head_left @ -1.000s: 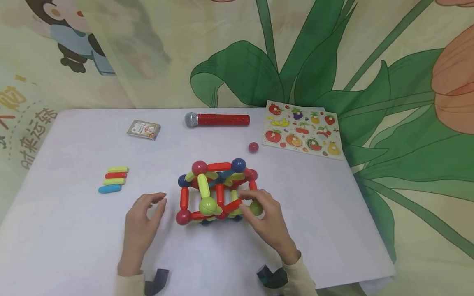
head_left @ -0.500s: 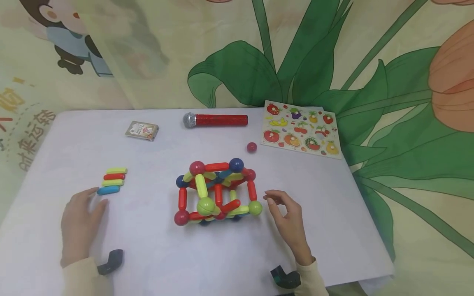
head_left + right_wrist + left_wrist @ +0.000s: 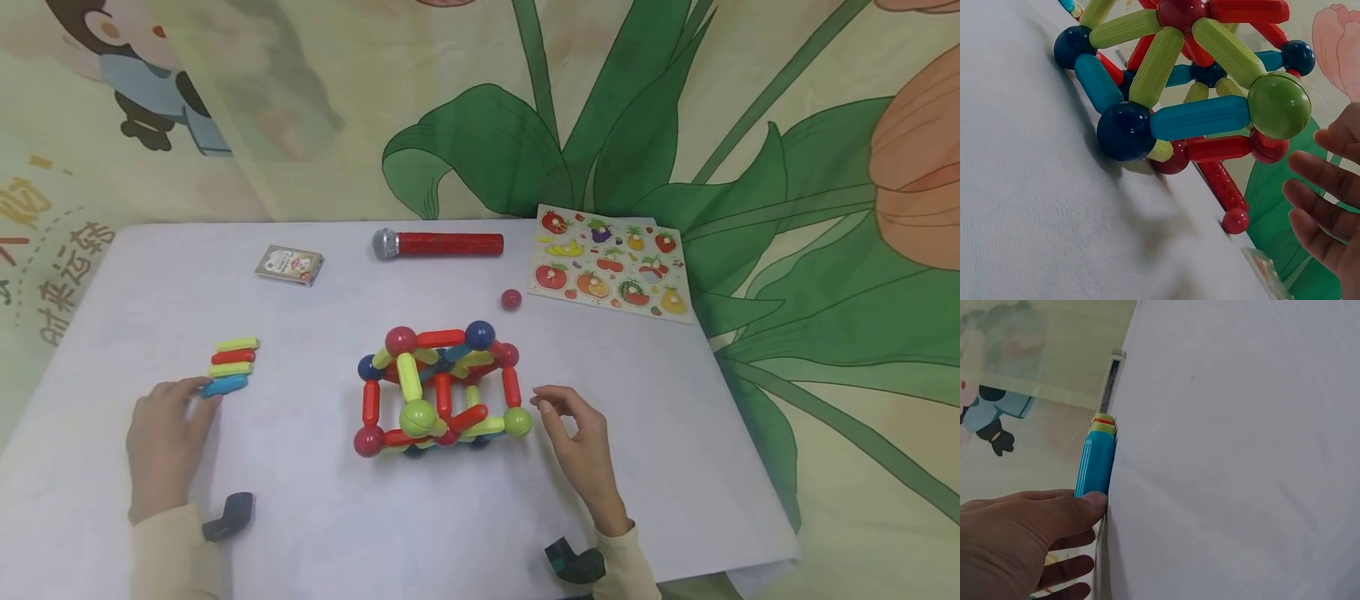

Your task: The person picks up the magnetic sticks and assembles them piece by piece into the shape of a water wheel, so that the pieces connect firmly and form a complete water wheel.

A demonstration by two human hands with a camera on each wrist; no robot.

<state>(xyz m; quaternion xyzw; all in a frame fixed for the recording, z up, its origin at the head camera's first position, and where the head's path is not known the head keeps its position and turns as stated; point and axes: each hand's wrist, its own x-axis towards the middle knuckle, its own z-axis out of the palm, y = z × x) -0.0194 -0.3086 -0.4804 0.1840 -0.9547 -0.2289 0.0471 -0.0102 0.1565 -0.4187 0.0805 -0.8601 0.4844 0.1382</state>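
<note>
At the left of the head view, my left hand (image 3: 167, 446) pinches the near end of a blue magnetic rod (image 3: 227, 385) between thumb and forefinger; the left wrist view shows the thumb on that blue rod (image 3: 1094, 464). Two yellow-green rods and a red rod (image 3: 233, 357) lie in a row just behind it. Mid-table stands a frame of magnetic rods and balls, with a green ball (image 3: 417, 417) at its front and one red rod (image 3: 469, 417) sticking up at an angle. My right hand (image 3: 583, 446) hovers just right of the frame, fingers loosely bent, holding nothing.
A loose red ball (image 3: 511, 299) lies behind the frame. Along the back are a small card box (image 3: 289, 265), a red microphone (image 3: 450, 243) and a fruit puzzle board (image 3: 611, 262). A printed cloth hangs behind the white table (image 3: 360, 533).
My left hand has moved left from beside the frame to the row of rods and now grips the blue one. My right hand has let go of the angled red rod and drawn back right.
</note>
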